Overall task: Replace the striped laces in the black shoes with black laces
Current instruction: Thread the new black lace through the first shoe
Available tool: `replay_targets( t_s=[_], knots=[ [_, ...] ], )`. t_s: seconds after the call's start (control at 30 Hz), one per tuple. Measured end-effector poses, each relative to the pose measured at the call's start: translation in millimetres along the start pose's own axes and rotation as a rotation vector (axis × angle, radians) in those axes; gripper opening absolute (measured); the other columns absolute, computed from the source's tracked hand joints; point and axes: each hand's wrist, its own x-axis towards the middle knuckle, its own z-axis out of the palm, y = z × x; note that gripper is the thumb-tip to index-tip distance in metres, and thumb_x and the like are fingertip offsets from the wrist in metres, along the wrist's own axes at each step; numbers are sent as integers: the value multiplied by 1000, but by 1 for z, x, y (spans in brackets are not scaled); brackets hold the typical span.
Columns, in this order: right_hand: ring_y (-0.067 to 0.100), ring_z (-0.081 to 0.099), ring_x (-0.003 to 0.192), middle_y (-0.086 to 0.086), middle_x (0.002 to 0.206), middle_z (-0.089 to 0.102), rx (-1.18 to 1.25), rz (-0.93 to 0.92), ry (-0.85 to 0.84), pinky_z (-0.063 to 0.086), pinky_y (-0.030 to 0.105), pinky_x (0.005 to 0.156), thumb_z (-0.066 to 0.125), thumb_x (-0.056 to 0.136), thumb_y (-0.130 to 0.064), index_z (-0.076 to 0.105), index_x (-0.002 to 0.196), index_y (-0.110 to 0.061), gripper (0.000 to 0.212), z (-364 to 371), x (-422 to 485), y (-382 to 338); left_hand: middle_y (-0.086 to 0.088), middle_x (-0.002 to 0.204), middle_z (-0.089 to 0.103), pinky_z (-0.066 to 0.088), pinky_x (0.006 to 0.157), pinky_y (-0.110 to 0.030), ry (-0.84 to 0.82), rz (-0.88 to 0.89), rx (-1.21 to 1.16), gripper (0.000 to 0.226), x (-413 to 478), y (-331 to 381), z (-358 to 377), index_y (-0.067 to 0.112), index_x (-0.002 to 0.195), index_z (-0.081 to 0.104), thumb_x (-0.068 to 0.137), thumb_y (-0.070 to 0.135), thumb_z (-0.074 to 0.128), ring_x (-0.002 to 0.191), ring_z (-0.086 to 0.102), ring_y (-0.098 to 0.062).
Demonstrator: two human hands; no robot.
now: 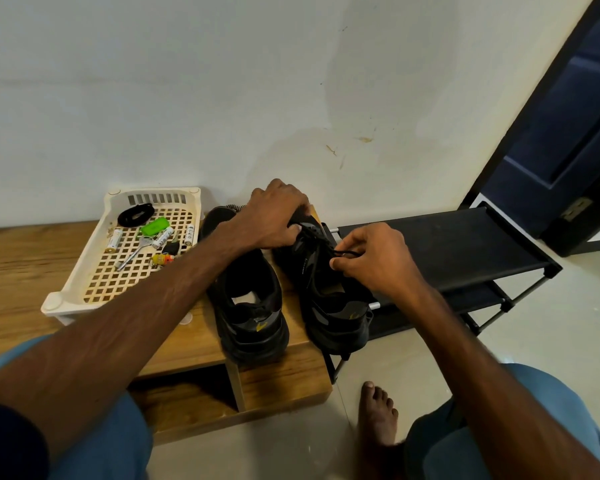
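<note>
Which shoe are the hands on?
The right shoe, by the black rack: the left hand holds its front, the right hand pinches its black lace. The left shoe sits idle.

Low wooden bench against the white wall. At its left, a cream lattice basket, flat on the top. Beside the basket, left black shoe, heel toward the front edge, a striped lace bunched behind its toe. Just right of that, right black shoe, at the bench's right edge, next to a black shoe rack
</note>
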Motion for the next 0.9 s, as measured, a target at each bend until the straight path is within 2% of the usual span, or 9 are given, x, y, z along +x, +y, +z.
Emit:
replay_targets(
  t_s=[0.1, 0.23, 0.33, 0.47, 0.57, 0.73, 0.8, 0.9],
  knots=[
    [12, 74, 82, 1, 96, 75, 41, 18, 6, 65, 37, 78, 91, 77, -30, 73, 103, -20, 33, 2, 1, -2, 9, 124, 65, 43, 103, -47, -74, 186, -102, 42, -2, 1, -3, 32, 128, 62, 87, 25, 66, 124, 48, -17],
    [15, 74, 79, 3, 93, 75, 27, -18, 67, 65, 39, 76, 88, 79, -33, 73, 103, -21, 31, 7, 0, -6, 14, 113, 72, 47, 94, -34, -57, 320, -150, 31, -3, 8, -4, 33, 123, 70, 92, 26, 67, 104, 56, -6],
    [15, 75, 78, 3, 93, 77, -11, -42, 99, 65, 39, 78, 84, 84, -34, 77, 106, -21, 27, 8, 0, -7, 15, 110, 74, 50, 89, -32, -61, 329, -177, 26, -3, 8, -8, 33, 118, 75, 94, 24, 69, 95, 55, 2],
    [14, 75, 78, 4, 98, 79, -8, -54, 128, 65, 38, 78, 82, 87, -31, 79, 110, -18, 26, 8, 1, -8, 14, 107, 76, 55, 84, -32, -48, 302, -234, 21, -4, 5, -13, 30, 113, 78, 93, 25, 72, 94, 64, 2],
    [13, 75, 77, 1, 93, 79, -3, -52, 143, 65, 38, 78, 82, 88, -28, 81, 105, -18, 19, 8, 1, -9, 14, 102, 76, 54, 79, -26, -60, 296, -296, 19, -5, 5, -14, 27, 110, 80, 92, 23, 74, 88, 65, 6],
    [11, 74, 73, -3, 81, 76, -12, -15, 143, 65, 37, 76, 82, 88, -25, 83, 94, -20, 8, 6, 1, -8, 11, 97, 75, 54, 76, -32, -83, 274, -325, 19, -6, 7, -14, 24, 109, 80, 91, 21, 75, 87, 66, -4],
    [11, 73, 73, -3, 80, 75, -22, -15, 140, 65, 37, 75, 82, 88, -24, 82, 92, -20, 5, 5, 1, -8, 13, 95, 73, 53, 75, -28, -82, 265, -344, 18, -6, 7, -14, 23, 108, 81, 91, 20, 76, 87, 66, -6],
    [9, 72, 72, -5, 77, 74, -35, -19, 137, 65, 36, 75, 81, 88, -25, 81, 88, -22, 3, 5, 1, -8, 22, 85, 69, 45, 68, -11, -50, 259, -389, 17, -6, 6, -15, 20, 104, 82, 88, 18, 79, 82, 66, 0]
  ],
)
